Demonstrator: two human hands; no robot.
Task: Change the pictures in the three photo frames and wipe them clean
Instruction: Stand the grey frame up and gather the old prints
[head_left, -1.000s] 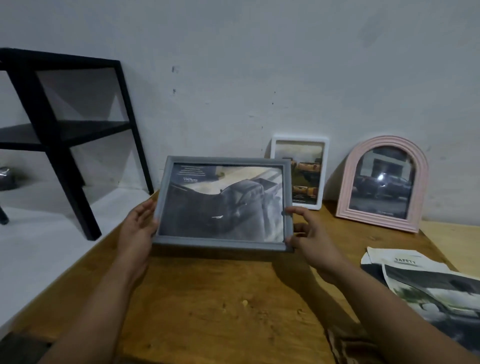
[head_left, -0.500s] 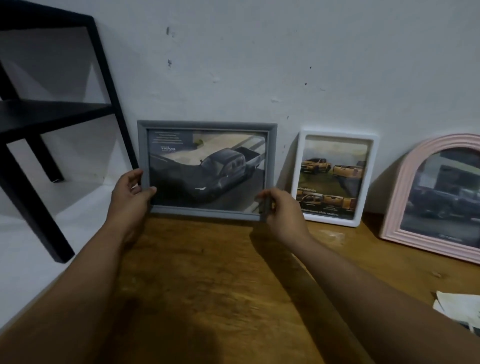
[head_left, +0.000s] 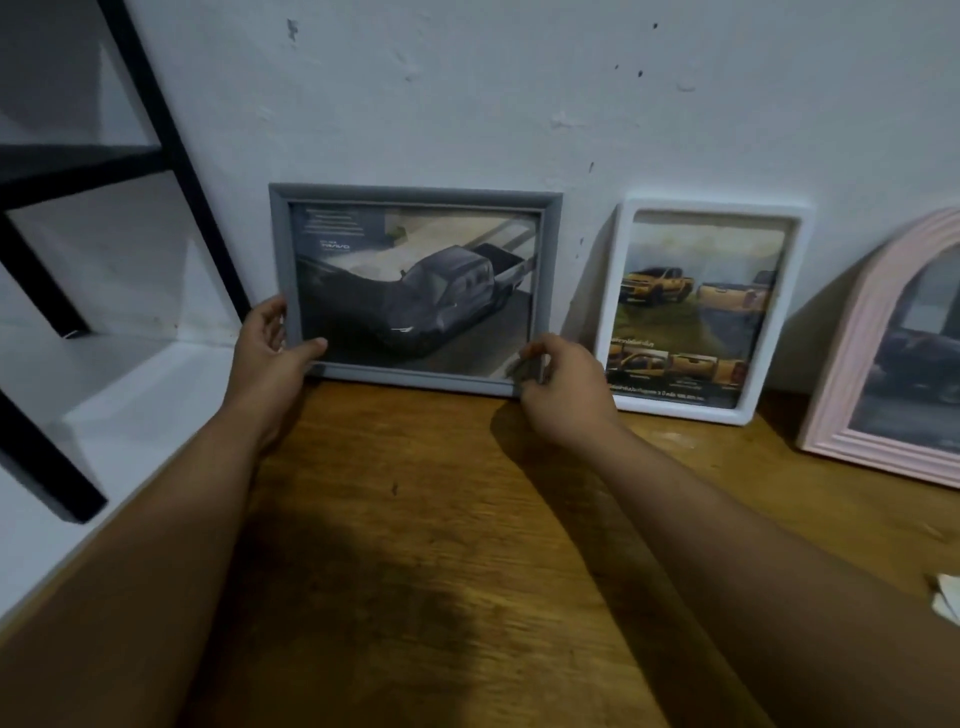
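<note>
Both grips are clamped on the grey frame (head_left: 415, 291): the left hand (head_left: 267, 353) wraps its lower left corner, thumb lying across the front edge and fingers behind the side rail, while the right hand (head_left: 563, 387) pinches the lower right corner with curled fingers. The frame stands landscape on the wooden surface (head_left: 441, 519), bottom edge down, top against the wall (head_left: 467, 104), holding a picture of a dark pickup. Just to its right stands the white frame (head_left: 701, 312), upright against the same wall and apart from the grey one by a narrow gap; the pink frame (head_left: 893, 364) leans further right, partly out of view. All three hold car pictures.

I judge the grey frame to be light and stiff, a thin moulded border round a glazed front, so two corner holds suit it well. The pane is likely fragile and smooth, and a thumb on it would leave a smear after wiping; the rails are the better place to hold. Leaning as it does, the bottom edge could slip forward on the wood once released, so it wants a steady lean before the fingers let go. The white frame is close enough that the right knuckles could nudge it on leaving.
</note>
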